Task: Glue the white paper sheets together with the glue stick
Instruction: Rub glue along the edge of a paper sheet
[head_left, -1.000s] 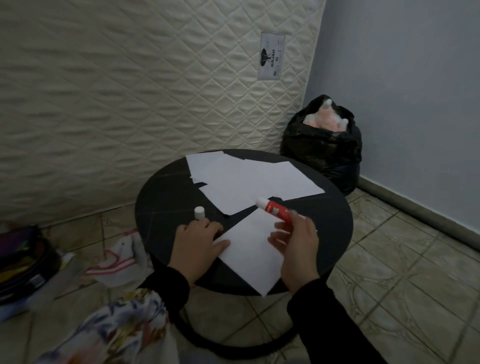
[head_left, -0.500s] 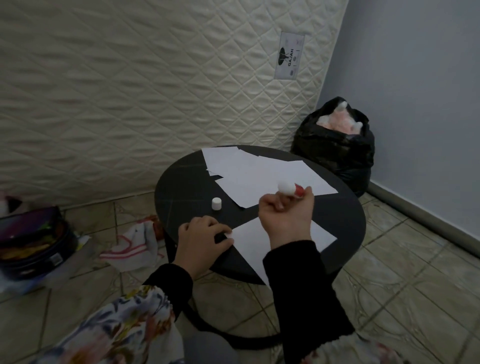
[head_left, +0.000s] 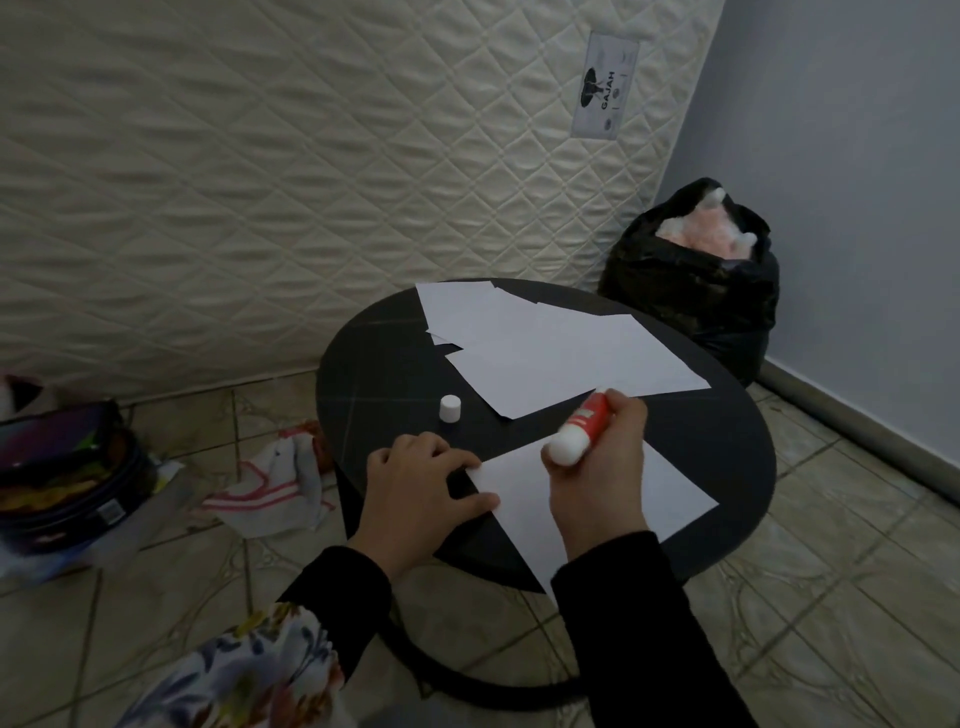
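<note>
Two hands work one white sheet (head_left: 524, 499) at the near tabletop (head_left: 379, 374) edge: the right hand (head_left: 602, 467) grips the glue stick (head_left: 579, 428), white tip down-left above it. Left hand (head_left: 421, 488), fingers loosely curled, pins its corner; the cap (head_left: 450, 408) stands nearby, beside the other sheets (head_left: 556, 348).

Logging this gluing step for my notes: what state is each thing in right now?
glue stick: uncapped, gripped in right hand
cap: off, upright on table
near sheet: flat, held by left hand
far sheets: overlapping, untouched
black bag: open
</note>
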